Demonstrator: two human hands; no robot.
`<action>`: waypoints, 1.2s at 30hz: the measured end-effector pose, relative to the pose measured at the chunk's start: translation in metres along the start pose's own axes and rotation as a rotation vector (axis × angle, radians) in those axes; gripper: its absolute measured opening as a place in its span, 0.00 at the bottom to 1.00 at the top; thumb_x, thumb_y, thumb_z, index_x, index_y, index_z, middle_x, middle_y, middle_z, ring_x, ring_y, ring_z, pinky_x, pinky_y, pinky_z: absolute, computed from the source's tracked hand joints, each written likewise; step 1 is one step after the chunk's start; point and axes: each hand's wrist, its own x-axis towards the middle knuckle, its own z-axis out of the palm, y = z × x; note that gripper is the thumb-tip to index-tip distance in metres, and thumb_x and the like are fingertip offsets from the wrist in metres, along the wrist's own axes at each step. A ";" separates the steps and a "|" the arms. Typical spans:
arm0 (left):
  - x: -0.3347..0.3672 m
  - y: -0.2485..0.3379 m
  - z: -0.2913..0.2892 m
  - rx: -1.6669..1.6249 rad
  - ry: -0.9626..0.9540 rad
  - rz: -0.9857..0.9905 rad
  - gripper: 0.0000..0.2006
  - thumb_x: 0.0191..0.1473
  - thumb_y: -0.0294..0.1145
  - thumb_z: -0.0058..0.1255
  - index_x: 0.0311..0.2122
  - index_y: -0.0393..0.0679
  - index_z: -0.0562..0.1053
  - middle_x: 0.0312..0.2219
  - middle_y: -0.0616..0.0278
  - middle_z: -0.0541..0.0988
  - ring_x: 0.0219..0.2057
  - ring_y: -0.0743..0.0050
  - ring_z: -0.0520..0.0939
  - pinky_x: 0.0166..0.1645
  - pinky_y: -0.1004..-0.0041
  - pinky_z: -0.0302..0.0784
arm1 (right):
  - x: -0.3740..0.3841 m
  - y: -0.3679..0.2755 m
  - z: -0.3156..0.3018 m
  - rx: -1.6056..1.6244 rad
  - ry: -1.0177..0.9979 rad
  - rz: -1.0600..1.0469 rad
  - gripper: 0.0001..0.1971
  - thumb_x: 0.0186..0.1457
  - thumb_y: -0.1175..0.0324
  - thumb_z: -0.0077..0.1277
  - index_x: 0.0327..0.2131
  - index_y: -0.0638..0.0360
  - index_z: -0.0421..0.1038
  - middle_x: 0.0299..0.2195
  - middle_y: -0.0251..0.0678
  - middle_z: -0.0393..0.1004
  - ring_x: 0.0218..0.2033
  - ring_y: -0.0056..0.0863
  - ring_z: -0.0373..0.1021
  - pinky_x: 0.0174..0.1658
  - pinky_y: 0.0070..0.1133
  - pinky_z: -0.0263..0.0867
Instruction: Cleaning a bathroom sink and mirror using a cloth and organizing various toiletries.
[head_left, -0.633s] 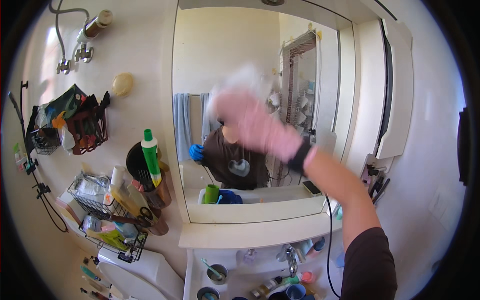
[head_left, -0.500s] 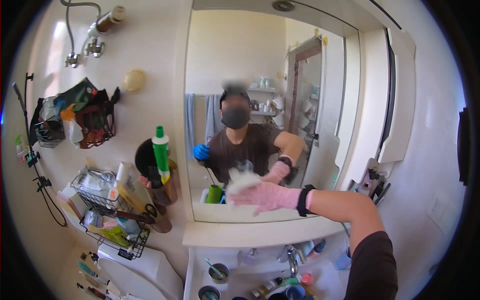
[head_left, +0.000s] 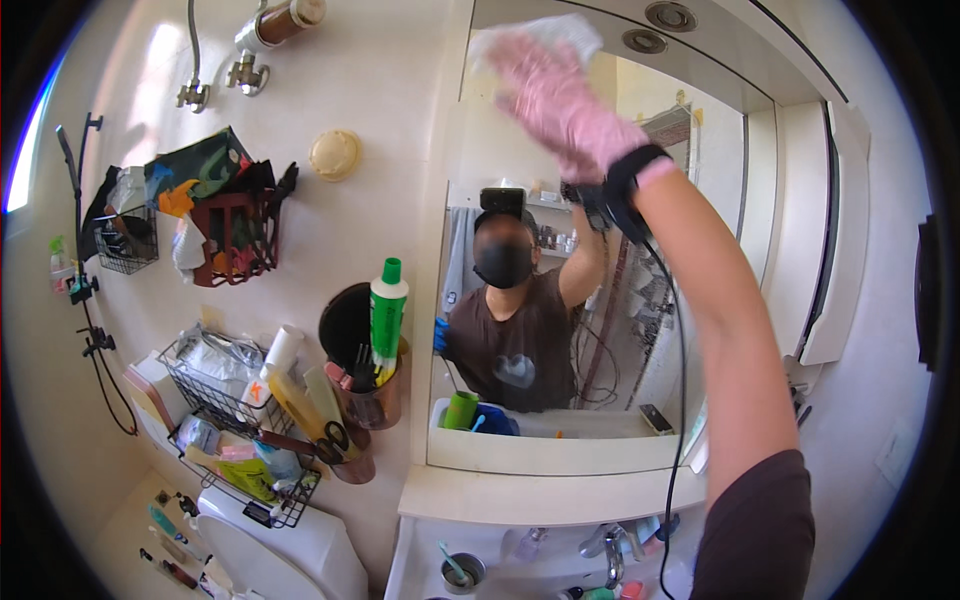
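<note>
Pale wall (head_left: 385, 85) flanks the mirror (head_left: 480, 150). At its upper left corner, a white cloth (head_left: 577, 35) lies under and just beyond the pink-gloved fingers of the right hand (head_left: 560, 105), which grasp it; its long side runs left-right. The left hand (head_left: 440, 336) shows only reflected, grip unclear.

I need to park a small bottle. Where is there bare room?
The white ledge bordered by the mirror above and the sink below looks bare, except where the black cable hangs across its right end. Crowded: the wire rack and around the faucet.
</note>
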 end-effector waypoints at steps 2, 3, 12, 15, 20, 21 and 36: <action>0.005 -0.001 0.004 -0.061 0.037 -0.027 0.20 0.46 0.34 0.49 0.44 0.34 0.68 0.41 0.54 0.73 0.47 0.65 0.69 0.54 0.70 0.56 | -0.053 -0.044 0.007 0.126 0.041 -0.343 0.26 0.48 0.52 0.42 0.52 0.44 0.58 0.56 0.32 0.54 0.59 0.33 0.47 0.59 0.44 0.35; 0.008 -0.001 0.005 -0.073 0.010 -0.029 0.20 0.45 0.34 0.49 0.44 0.33 0.69 0.41 0.54 0.73 0.47 0.65 0.69 0.54 0.69 0.56 | -0.092 -0.070 -0.003 0.122 0.045 -0.460 0.26 0.46 0.54 0.45 0.50 0.48 0.60 0.54 0.35 0.56 0.57 0.35 0.50 0.58 0.44 0.40; 0.021 0.004 0.003 -0.093 -0.215 0.042 0.19 0.46 0.31 0.46 0.44 0.33 0.67 0.41 0.57 0.72 0.46 0.70 0.69 0.52 0.73 0.60 | -0.177 -0.141 -0.012 0.771 -0.332 -0.528 0.22 0.49 0.66 0.43 0.50 0.56 0.58 0.50 0.39 0.59 0.52 0.33 0.56 0.54 0.29 0.53; 0.021 0.031 0.019 -0.183 -0.073 -0.235 0.17 0.46 0.26 0.43 0.44 0.36 0.68 0.40 0.58 0.72 0.45 0.70 0.69 0.52 0.73 0.59 | -0.058 -0.075 -0.002 -0.066 0.052 -0.170 0.21 0.50 0.61 0.40 0.50 0.48 0.59 0.52 0.36 0.58 0.55 0.33 0.54 0.56 0.36 0.49; 0.041 0.038 0.040 0.038 -0.138 -0.034 0.18 0.44 0.23 0.42 0.44 0.37 0.68 0.41 0.58 0.72 0.46 0.70 0.68 0.53 0.72 0.58 | 0.012 0.043 0.019 -0.010 0.169 0.204 0.24 0.55 0.51 0.32 0.55 0.40 0.51 0.58 0.33 0.48 0.60 0.31 0.44 0.59 0.39 0.40; 0.044 0.038 0.044 -0.017 -0.125 -0.042 0.18 0.44 0.23 0.42 0.44 0.37 0.68 0.41 0.58 0.72 0.46 0.69 0.68 0.54 0.72 0.58 | 0.008 0.054 0.018 -0.128 0.183 0.305 0.24 0.55 0.51 0.32 0.56 0.39 0.49 0.59 0.33 0.47 0.60 0.31 0.43 0.59 0.40 0.40; 0.051 0.052 0.068 0.040 -0.265 0.063 0.19 0.47 0.34 0.44 0.44 0.34 0.67 0.41 0.55 0.72 0.46 0.65 0.69 0.54 0.70 0.57 | -0.309 0.084 -0.072 -0.185 -0.361 0.206 0.31 0.55 0.49 0.30 0.59 0.54 0.43 0.60 0.44 0.39 0.62 0.37 0.37 0.61 0.39 0.29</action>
